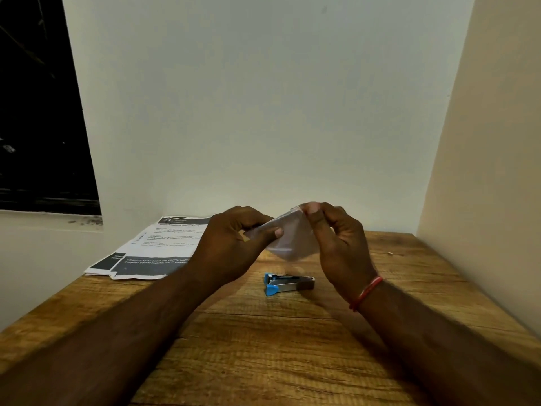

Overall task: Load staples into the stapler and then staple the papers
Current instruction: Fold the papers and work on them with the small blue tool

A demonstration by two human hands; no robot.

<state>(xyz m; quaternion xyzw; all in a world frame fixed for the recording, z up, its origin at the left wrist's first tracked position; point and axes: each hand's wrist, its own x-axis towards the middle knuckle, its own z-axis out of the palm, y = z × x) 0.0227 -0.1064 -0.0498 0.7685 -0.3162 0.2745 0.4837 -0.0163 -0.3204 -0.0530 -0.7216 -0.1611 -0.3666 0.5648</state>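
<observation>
Wooden worktop (pixel 292 332) set in a wall corner. Papers (pixel 152 250), printed, lie flat at 10 o'clock from the stapler, untouched and unstapled. Left hand (pixel 234 244) and right hand (pixel 336 238), raised above the worktop, both pinch 1 small pale packet (pixel 289 238) between thumb and fingers; contents blurred, probably the staples. Stapler (pixel 288 284), blue and metal, lies on the worktop at 6 o'clock below the packet. Judgement: loading not yet done; stapling all remains.

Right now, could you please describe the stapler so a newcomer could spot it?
On the wooden table, right of the printed papers, lies the small silver stapler with blue plastic ends. It sits alone below both raised hands, the only metal object.
</observation>
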